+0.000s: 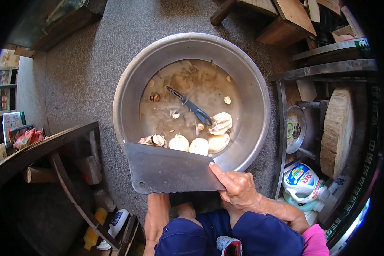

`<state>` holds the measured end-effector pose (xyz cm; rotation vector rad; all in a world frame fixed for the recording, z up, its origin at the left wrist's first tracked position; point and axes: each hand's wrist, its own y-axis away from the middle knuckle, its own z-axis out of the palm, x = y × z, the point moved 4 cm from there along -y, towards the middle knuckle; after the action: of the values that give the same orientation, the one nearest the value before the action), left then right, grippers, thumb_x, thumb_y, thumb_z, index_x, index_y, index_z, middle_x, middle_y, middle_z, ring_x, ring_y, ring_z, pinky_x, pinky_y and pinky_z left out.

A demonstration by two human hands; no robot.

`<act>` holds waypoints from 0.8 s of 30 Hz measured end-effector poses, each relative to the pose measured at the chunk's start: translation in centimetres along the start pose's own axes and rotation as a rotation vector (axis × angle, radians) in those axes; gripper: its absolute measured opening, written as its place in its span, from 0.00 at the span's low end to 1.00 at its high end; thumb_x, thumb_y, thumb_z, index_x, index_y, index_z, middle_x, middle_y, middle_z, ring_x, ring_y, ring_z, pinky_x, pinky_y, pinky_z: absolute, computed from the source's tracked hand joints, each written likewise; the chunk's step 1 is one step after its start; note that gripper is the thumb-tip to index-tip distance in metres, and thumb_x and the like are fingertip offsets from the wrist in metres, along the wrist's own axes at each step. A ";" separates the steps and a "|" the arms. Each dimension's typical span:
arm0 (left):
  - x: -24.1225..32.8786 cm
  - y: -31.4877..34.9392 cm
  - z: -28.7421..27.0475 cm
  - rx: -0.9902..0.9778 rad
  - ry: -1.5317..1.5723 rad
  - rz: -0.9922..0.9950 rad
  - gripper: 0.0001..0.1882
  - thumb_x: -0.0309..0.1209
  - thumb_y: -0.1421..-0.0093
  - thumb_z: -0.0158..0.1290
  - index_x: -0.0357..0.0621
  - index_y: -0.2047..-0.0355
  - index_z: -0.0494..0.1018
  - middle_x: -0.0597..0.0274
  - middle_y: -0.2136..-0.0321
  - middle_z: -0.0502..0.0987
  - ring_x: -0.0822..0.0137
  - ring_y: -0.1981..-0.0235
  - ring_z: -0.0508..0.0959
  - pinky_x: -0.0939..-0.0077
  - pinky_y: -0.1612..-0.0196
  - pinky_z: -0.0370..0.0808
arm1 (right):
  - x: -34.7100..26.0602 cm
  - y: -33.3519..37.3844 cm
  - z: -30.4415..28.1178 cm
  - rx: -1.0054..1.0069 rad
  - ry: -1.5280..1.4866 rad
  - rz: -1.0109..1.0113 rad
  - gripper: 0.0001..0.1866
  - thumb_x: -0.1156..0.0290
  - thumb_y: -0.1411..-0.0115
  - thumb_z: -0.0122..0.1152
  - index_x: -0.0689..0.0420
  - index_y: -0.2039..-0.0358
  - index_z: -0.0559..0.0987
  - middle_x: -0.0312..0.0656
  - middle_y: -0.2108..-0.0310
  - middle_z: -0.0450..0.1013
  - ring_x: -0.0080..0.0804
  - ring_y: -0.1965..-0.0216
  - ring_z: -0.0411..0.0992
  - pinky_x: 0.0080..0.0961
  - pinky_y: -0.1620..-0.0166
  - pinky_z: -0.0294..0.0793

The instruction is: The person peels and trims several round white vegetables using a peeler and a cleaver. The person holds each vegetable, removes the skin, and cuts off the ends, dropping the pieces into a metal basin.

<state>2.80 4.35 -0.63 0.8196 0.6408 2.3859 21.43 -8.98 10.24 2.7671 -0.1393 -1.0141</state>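
My right hand [237, 187] is closed on the right end of a dark grey flat sheet [170, 168], its index finger or thumb lying along the upper edge. The sheet has a small hole at one corner and a wavy lower edge; its exact kind is unclear. It covers the near rim of a large metal basin [126, 98]. My left forearm [157, 217] runs up under the sheet, which hides that hand's fingers. Cloudy water [175, 77] fills the basin's bottom. A dark-handled peeler [196, 111] lies there beside several peeled pale vegetables [219, 123], some partly covered by the sheet.
Small scraps [155, 97] float in the water. At right, a metal rack [281, 128] holds a round wooden block [337, 132], a bowl [301, 128] and a detergent bottle [303, 181]. A wooden shelf [47, 145] with bottles stands at left. A wooden stool [286, 25] is beyond the basin.
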 end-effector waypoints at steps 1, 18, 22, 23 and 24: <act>0.0 -0.1 0.3 -0.012 0.000 0.007 0.18 0.42 0.33 0.49 0.41 0.53 0.68 0.58 0.64 0.78 0.62 0.67 0.80 0.67 0.60 0.80 | 0.0 0.0 0.1 0.016 -0.001 0.014 0.47 0.76 0.63 0.68 0.59 0.36 0.68 0.40 0.80 0.71 0.40 0.77 0.76 0.36 0.74 0.76; -1.8 -0.4 3.5 0.263 -0.144 0.040 0.16 0.39 0.35 0.43 0.40 0.66 0.73 0.59 0.72 0.77 0.65 0.76 0.78 0.73 0.79 0.76 | 2.8 -2.3 -0.8 0.237 -0.306 0.298 0.26 0.77 0.48 0.62 0.56 0.45 0.77 0.53 0.70 0.79 0.48 0.72 0.79 0.36 0.67 0.78; -1.8 -0.6 2.4 0.136 -0.107 -0.053 0.14 0.41 0.33 0.42 0.46 0.64 0.73 0.62 0.69 0.78 0.67 0.77 0.77 0.79 0.88 0.65 | 2.6 -1.8 -1.1 0.355 -0.164 0.127 0.33 0.78 0.55 0.63 0.57 0.43 0.76 0.49 0.76 0.77 0.44 0.76 0.78 0.34 0.71 0.76; -2.1 -0.5 1.9 0.102 -0.050 -0.015 0.16 0.43 0.33 0.41 0.47 0.58 0.73 0.62 0.68 0.79 0.66 0.77 0.78 0.77 0.85 0.71 | 2.1 -1.9 -1.4 0.287 -0.160 0.085 0.35 0.78 0.57 0.63 0.58 0.43 0.75 0.47 0.78 0.75 0.43 0.77 0.76 0.34 0.72 0.76; -2.4 0.4 2.4 0.283 -0.046 0.065 0.17 0.44 0.32 0.40 0.47 0.56 0.73 0.60 0.64 0.79 0.66 0.72 0.79 0.76 0.78 0.75 | 1.1 -2.0 -1.9 0.213 -0.163 0.036 0.38 0.77 0.60 0.63 0.59 0.42 0.75 0.45 0.80 0.73 0.41 0.79 0.75 0.34 0.74 0.75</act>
<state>5.88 3.18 0.37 1.0242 0.9614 2.3575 23.53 -6.87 10.59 2.8518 -0.3382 -1.2849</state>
